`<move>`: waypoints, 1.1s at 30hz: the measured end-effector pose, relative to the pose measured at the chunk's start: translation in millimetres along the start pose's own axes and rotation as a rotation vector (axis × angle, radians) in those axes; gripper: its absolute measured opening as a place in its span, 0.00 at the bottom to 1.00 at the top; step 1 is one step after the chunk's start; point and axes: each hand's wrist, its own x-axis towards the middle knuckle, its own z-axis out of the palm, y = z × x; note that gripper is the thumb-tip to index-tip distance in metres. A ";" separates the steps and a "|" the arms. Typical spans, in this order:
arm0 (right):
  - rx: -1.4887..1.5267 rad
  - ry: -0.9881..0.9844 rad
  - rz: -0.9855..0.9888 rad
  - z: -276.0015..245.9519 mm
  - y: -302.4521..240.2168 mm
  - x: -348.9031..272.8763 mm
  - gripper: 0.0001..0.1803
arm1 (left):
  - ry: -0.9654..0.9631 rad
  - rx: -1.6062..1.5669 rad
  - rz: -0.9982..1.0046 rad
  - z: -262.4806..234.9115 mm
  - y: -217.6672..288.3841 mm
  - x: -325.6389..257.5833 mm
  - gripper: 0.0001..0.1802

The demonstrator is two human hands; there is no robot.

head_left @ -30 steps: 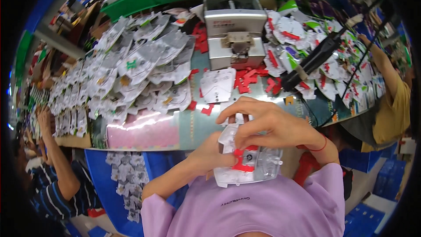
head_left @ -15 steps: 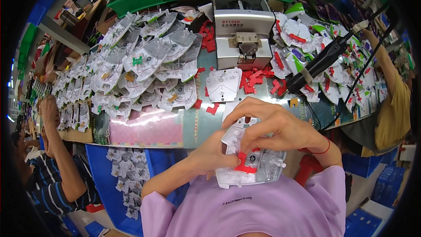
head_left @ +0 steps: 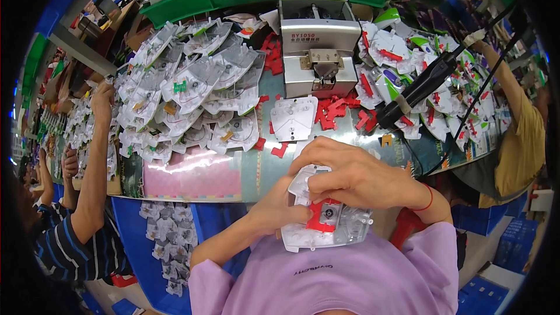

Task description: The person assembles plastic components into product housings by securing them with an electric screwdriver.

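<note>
In front of my chest is a white and clear plastic housing (head_left: 297, 238), tilted, with a red plastic bracket (head_left: 322, 217) on its inner side beside a round dark part. My left hand (head_left: 280, 205) grips the housing by its left edge, the thumb lying against the bracket. From above, my right hand (head_left: 356, 178) curls over the housing, its bent fingers closed at the bracket's upper end. Those fingers partly hide the contact there. Just beyond my hands, another white plastic panel (head_left: 293, 119) lies on the table.
A silver screw-feeding machine (head_left: 318, 41) stands behind, among loose red brackets (head_left: 332, 111). Housings are heaped at left (head_left: 192, 81) and right. A black electric screwdriver (head_left: 420, 87) hangs at right with its cable. A blue bin (head_left: 210, 227) sits below. Co-workers flank both sides.
My right fingers have shifted over the bracket, which now sits squarer around the round part. At left, a co-worker's arm has risen. The whole view has shifted slightly.
</note>
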 end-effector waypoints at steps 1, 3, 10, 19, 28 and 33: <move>0.023 -0.032 0.040 1.0 0.5 -1.0 0.07 | -0.002 0.000 0.003 -0.3 -2.7 0.0 0.13; 0.044 -0.064 0.080 4.0 2.5 -2.8 0.06 | 0.040 -0.066 -0.036 -0.7 -9.4 -1.1 0.13; 0.156 -0.067 0.134 8.6 12.5 -10.3 0.06 | -0.005 -0.144 -0.179 -6.1 -30.9 -5.5 0.18; -0.423 0.310 0.166 4.6 58.9 -16.2 0.16 | 0.148 -0.300 -0.114 -0.5 -46.5 -13.3 0.23; -0.676 0.241 0.296 15.5 65.5 -14.7 0.11 | 0.122 -0.254 -0.124 -5.4 -59.3 -17.4 0.23; -0.693 0.161 0.420 14.5 71.6 -26.9 0.11 | 0.184 -0.265 -0.087 -5.1 -60.0 -15.3 0.24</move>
